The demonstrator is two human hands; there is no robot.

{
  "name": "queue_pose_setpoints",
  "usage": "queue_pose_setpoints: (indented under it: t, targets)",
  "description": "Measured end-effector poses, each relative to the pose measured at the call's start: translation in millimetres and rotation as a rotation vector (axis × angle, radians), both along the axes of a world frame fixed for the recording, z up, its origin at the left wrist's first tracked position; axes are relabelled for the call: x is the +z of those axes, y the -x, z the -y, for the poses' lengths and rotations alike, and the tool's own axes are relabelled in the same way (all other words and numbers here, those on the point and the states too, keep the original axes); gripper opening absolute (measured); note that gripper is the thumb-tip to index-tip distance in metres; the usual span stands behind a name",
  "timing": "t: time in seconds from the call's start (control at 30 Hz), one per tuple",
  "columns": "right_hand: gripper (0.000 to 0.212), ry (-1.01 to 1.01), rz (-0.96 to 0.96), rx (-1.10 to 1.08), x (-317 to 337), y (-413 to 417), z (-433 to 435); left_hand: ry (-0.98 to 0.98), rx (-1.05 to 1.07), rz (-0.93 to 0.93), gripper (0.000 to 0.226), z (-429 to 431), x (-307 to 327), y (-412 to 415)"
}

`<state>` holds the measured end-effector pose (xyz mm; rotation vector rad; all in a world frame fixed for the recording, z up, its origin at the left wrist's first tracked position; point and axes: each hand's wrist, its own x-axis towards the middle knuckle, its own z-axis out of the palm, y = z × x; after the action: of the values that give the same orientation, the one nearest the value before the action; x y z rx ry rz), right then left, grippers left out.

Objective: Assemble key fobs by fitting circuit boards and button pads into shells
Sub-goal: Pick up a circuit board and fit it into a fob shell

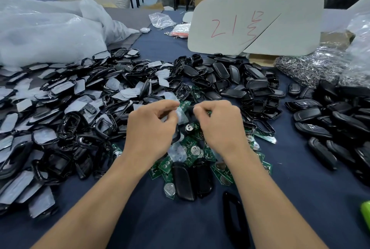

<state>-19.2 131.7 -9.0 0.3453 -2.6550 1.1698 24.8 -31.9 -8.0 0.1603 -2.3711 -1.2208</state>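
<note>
My left hand (152,126) and my right hand (218,124) hover close together over a heap of green circuit boards (190,148) with round coin cells. The left fingers pinch a translucent button pad (181,115). The right fingers pinch a small dark part (191,108) next to it, blurred, so I cannot tell what it is. Two black shell halves (183,180) lie just below the boards. A large pile of black shell frames and clear pads (80,108) spreads to the left.
Black shell backs (230,76) are heaped behind, and finished-looking fobs (336,120) at the right. A bag of metal key rings (312,66), a grey board with red writing (256,22) and white plastic bags (50,30) stand at the back. A lone black shell (234,214) lies near my right forearm.
</note>
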Motion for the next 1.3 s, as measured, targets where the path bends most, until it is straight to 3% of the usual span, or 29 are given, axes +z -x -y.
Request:
queue_pose_setpoints:
  t: [0.13,0.3,0.37,0.43,0.57,0.63,0.8,0.9,1.0,1.1,1.17,1.3]
  targets:
    - [0.036,0.518,0.198,-0.042,9,-3,0,0.087,-0.183,-0.065,0.064,-5,0,-5]
    - [0.031,0.671,0.331,0.007,17,-8,0,0.084,-0.152,-0.097,0.061,-5,-1,-5]
    - [0.025,0.537,0.204,-0.048,17,-5,-7,0.029,-0.097,-0.086,0.06,-1,-1,-3]
    - [0.015,0.242,0.083,-0.068,16,-5,-11,-0.12,-0.048,-0.059,0.055,1,2,-1]
    - [0.035,-0.172,0.152,0.034,16,-16,-3,-0.558,-0.084,0.016,0.027,2,9,5]
    - [0.036,-0.355,0.126,0.084,13,-18,5,-0.71,-0.122,0.056,0.025,3,12,5]
    - [0.013,-0.486,-0.053,0.069,9,-16,12,-0.724,-0.095,0.135,0.019,9,7,10]
    - [0.007,-0.326,-0.031,-0.01,7,-17,8,-0.727,-0.096,0.131,0.02,8,7,10]
    - [0.018,-0.106,0.066,-0.046,8,-17,2,-0.754,-0.132,0.126,0.026,8,8,9]
    - [0.022,0.226,0.134,-0.084,10,-15,1,-0.742,-0.153,0.138,0.031,9,7,8]
    - [0.024,0.453,0.217,-0.05,12,-15,-1,-0.72,-0.154,0.151,0.04,10,5,8]
    - [0.019,0.722,0.313,0.021,16,-15,-2,-0.681,-0.156,0.159,0.044,11,2,9]
